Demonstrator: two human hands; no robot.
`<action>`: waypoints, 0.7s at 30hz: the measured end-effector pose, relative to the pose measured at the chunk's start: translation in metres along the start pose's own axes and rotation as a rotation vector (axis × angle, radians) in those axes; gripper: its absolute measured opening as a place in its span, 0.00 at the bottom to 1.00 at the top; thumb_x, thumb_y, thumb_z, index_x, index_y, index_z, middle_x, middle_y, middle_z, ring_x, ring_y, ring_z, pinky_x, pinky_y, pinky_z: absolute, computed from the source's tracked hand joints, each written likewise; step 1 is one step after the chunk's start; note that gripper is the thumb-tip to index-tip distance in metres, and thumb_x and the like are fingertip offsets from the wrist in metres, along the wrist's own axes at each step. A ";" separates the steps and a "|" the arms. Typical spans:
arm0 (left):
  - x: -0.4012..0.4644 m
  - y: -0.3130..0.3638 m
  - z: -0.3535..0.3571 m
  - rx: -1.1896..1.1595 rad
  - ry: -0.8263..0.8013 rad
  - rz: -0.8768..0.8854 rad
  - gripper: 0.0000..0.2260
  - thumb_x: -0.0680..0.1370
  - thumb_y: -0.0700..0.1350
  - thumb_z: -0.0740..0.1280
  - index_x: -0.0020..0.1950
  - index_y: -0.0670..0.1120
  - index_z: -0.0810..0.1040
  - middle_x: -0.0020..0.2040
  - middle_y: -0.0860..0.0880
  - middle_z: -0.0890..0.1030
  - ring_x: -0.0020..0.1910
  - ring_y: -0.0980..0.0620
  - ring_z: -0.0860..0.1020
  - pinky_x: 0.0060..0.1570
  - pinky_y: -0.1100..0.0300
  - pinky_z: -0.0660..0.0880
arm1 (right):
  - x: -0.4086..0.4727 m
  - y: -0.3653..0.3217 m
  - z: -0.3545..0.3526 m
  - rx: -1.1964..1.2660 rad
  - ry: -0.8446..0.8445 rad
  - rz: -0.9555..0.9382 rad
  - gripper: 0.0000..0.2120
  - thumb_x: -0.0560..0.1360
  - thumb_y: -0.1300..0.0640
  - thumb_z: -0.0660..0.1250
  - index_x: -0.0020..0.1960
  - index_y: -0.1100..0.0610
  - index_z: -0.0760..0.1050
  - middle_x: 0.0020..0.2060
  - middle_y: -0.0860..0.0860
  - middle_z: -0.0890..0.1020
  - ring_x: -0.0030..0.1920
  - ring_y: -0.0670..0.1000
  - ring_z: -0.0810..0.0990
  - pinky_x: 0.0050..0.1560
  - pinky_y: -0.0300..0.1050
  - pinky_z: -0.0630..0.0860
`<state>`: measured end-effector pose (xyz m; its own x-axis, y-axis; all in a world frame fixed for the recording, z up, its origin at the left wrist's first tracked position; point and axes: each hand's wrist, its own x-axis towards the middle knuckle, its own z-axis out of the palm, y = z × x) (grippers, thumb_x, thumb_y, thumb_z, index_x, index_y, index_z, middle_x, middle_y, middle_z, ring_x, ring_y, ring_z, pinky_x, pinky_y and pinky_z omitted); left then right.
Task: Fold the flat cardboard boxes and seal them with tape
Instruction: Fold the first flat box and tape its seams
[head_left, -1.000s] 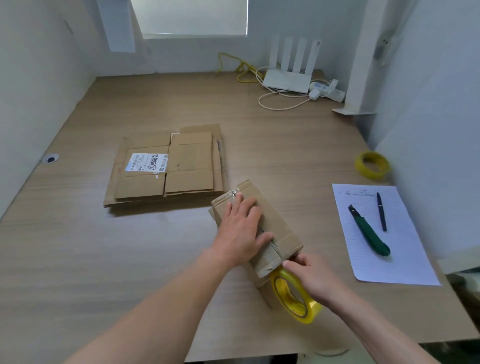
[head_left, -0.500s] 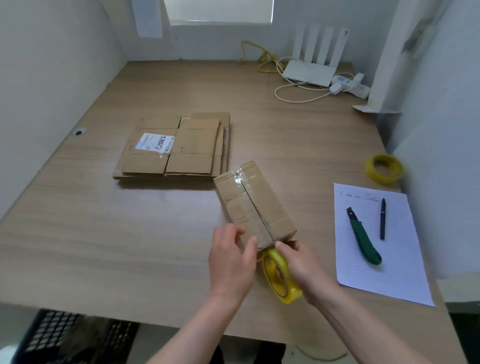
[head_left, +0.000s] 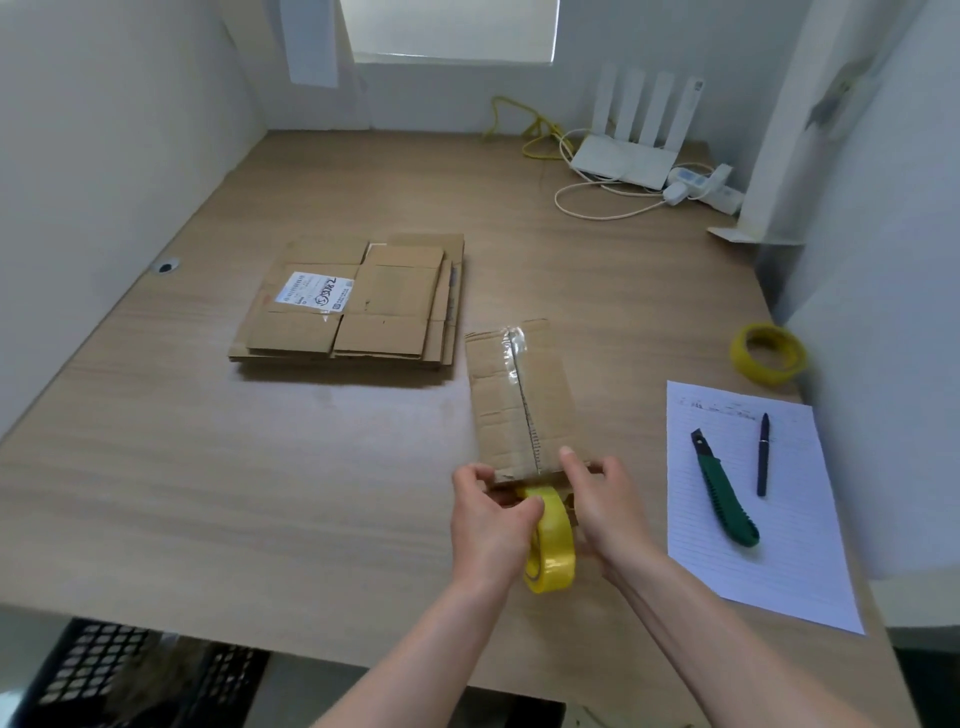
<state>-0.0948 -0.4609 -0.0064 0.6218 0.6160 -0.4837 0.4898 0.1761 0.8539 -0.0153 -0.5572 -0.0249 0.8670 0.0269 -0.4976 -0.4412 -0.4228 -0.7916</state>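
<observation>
Left hand (head_left: 491, 525) curled round the yellow tape roll (head_left: 550, 540) at the near end of the folded box (head_left: 519, 400); right hand (head_left: 605, 506) grips the box's near right corner, thumb on top; clear tape runs along the box's top seam; box sits on the worktop (head_left: 260, 493); flat box stack (head_left: 358, 306) left of and beyond the box; paper sheet (head_left: 779, 561) right of the box, carrying a green knife (head_left: 724, 499) and a pen (head_left: 762, 454); second tape roll (head_left: 769, 353) beyond the sheet.

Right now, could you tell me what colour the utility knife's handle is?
Green, on the utility knife; head view.
</observation>
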 end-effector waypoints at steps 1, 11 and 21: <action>0.004 0.002 -0.001 0.003 -0.025 0.005 0.22 0.65 0.41 0.73 0.51 0.54 0.67 0.44 0.48 0.84 0.43 0.49 0.83 0.48 0.45 0.80 | 0.002 -0.001 -0.001 -0.014 -0.007 0.014 0.20 0.73 0.37 0.66 0.53 0.52 0.73 0.48 0.51 0.81 0.50 0.54 0.80 0.54 0.60 0.79; 0.029 0.008 0.008 -0.056 0.000 -0.024 0.05 0.69 0.36 0.71 0.43 0.44 0.80 0.38 0.49 0.83 0.36 0.53 0.78 0.37 0.62 0.74 | 0.017 -0.004 -0.003 -0.075 0.027 0.068 0.21 0.72 0.34 0.65 0.44 0.51 0.68 0.44 0.49 0.77 0.44 0.52 0.77 0.53 0.61 0.79; 0.047 0.014 0.008 0.138 -0.112 -0.063 0.06 0.72 0.36 0.67 0.36 0.41 0.82 0.31 0.46 0.81 0.31 0.49 0.76 0.35 0.56 0.73 | 0.028 -0.004 -0.006 -0.037 -0.007 0.092 0.23 0.71 0.35 0.66 0.46 0.56 0.70 0.41 0.53 0.78 0.41 0.54 0.77 0.45 0.52 0.77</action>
<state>-0.0534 -0.4357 -0.0190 0.6478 0.5161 -0.5603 0.6042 0.0999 0.7905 0.0123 -0.5603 -0.0338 0.8217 -0.0072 -0.5698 -0.5096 -0.4570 -0.7291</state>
